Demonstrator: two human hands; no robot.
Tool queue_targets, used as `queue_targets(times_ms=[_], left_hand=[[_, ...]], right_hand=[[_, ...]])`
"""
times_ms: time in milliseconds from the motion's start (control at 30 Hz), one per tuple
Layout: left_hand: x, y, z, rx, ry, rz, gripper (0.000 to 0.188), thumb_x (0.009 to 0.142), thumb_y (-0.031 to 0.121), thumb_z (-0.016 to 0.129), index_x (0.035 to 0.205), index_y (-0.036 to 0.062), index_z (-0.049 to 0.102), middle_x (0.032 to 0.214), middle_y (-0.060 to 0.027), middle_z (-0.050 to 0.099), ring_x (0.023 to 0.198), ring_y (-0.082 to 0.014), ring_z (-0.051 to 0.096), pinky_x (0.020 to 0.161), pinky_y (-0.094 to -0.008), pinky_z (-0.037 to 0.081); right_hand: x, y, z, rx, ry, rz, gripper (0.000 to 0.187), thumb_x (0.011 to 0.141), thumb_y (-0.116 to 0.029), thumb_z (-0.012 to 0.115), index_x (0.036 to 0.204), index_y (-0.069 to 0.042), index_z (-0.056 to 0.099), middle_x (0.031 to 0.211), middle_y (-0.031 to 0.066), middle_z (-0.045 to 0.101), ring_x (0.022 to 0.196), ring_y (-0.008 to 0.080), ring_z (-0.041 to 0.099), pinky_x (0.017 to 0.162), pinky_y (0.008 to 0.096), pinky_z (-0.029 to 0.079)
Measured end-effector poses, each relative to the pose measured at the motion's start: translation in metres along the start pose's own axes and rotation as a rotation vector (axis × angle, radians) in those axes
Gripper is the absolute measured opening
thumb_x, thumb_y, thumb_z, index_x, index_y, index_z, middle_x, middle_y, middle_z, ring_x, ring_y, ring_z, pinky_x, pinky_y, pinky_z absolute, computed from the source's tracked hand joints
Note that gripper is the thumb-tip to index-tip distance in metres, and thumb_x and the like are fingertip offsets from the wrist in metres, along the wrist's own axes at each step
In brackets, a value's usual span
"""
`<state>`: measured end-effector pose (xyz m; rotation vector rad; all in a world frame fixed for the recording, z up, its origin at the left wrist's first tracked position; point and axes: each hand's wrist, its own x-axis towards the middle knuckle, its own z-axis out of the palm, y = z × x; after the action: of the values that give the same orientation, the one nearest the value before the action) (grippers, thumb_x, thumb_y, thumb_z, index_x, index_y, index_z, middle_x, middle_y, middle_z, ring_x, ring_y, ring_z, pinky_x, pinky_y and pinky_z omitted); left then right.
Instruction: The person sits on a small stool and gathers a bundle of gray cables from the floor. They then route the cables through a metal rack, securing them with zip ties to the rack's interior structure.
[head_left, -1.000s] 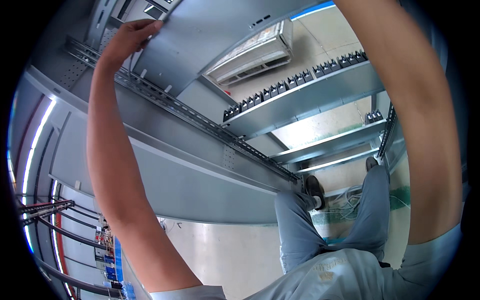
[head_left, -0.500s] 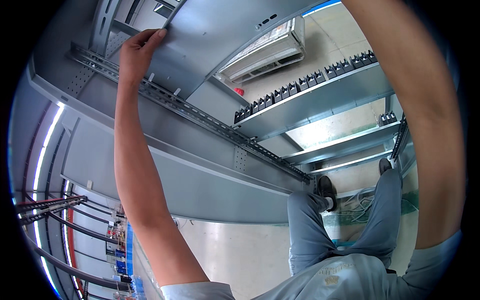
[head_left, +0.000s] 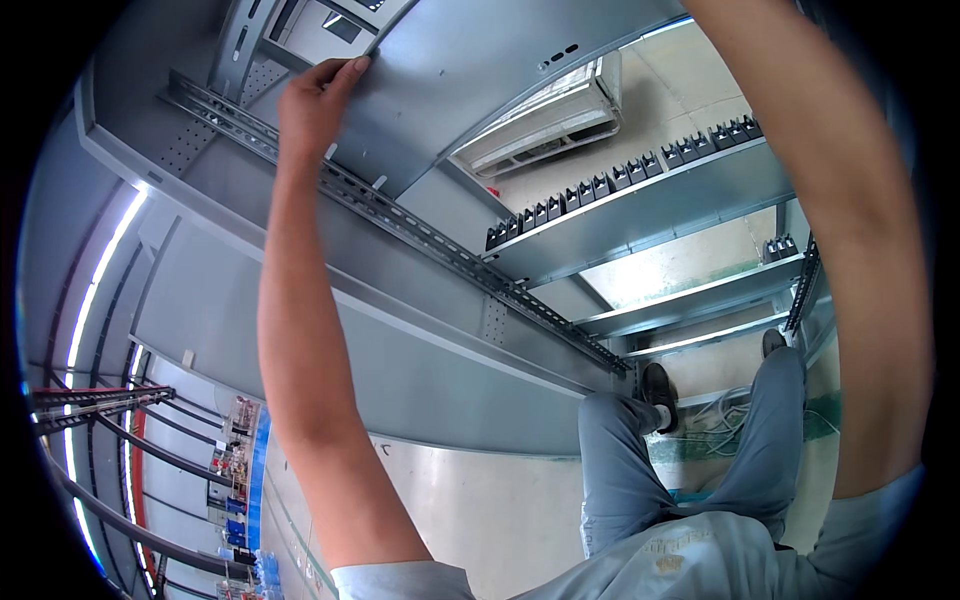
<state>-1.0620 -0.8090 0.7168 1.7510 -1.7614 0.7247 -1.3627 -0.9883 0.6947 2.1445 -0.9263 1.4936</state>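
Observation:
My left hand (head_left: 312, 112) is raised at the upper left and pinches the left edge of a grey sheet-metal panel (head_left: 455, 85) between thumb and fingers. The panel slants across the upper part of a metal cabinet frame. Below that hand runs a slotted metal rail (head_left: 395, 218) with small pale tabs beside it. My right forearm (head_left: 840, 200) reaches up along the right side, and its hand lies beyond the upper edge of the picture.
Black clip-like parts (head_left: 600, 187) line a metal crossbar (head_left: 650, 205); several more sit on a lower bar (head_left: 700, 285). Behind is a white boxy unit (head_left: 545, 130) on the floor. Cables (head_left: 725, 415) lie near my shoes. A long grey cabinet side (head_left: 450, 375) stands at left.
The whole view has shifted slightly, so the cabinet and my left arm appear farther right. My left hand keeps its pinch on the panel's edge.

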Motion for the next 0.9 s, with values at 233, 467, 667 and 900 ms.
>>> queue_targets(times_ms=[233,467,667,900], left_hand=[[0.01,0.007,-0.034,-0.011,-0.296,-0.027,0.055,0.094,0.046,0.074,0.124,-0.0003,0.073,0.084,0.0011,0.061,0.076,-0.0109,0.049,0.07,-0.0277,0.042],[0.003,-0.006,-0.017,-0.024,-0.155,0.034,0.049,0.093,0.041,0.076,0.12,0.0001,0.075,0.093,-0.0037,0.073,0.086,-0.0104,0.06,0.081,-0.0271,0.049],[0.013,-0.017,-0.02,-0.139,-0.206,-0.039,0.044,0.095,0.037,0.076,0.118,-0.0001,0.075,0.098,-0.0026,0.073,0.09,-0.0095,0.061,0.084,-0.025,0.048],[-0.006,-0.009,0.006,-0.011,0.037,0.055,0.042,0.096,0.039,0.074,0.113,0.0011,0.077,0.086,-0.0013,0.073,0.077,-0.0091,0.06,0.073,-0.0275,0.049]], right_hand=[[-0.003,-0.006,-0.007,-0.014,-0.059,0.05,0.055,0.097,-0.053,0.054,0.098,-0.004,0.079,0.1,0.0201,0.075,0.102,0.0382,0.07,0.088,0.0503,0.054],[-0.001,0.001,-0.002,-0.031,0.009,-0.02,0.053,0.096,-0.053,0.057,0.098,-0.004,0.079,0.101,0.02,0.075,0.103,0.0383,0.07,0.089,0.0497,0.054],[-0.003,0.001,-0.002,-0.023,-0.008,-0.017,0.053,0.097,-0.052,0.056,0.099,-0.004,0.078,0.103,0.0202,0.075,0.103,0.0383,0.07,0.09,0.0494,0.054],[0.001,0.003,0.0,-0.04,-0.013,-0.021,0.052,0.098,-0.052,0.053,0.098,-0.006,0.079,0.105,0.0197,0.075,0.104,0.0383,0.07,0.09,0.0496,0.054]])
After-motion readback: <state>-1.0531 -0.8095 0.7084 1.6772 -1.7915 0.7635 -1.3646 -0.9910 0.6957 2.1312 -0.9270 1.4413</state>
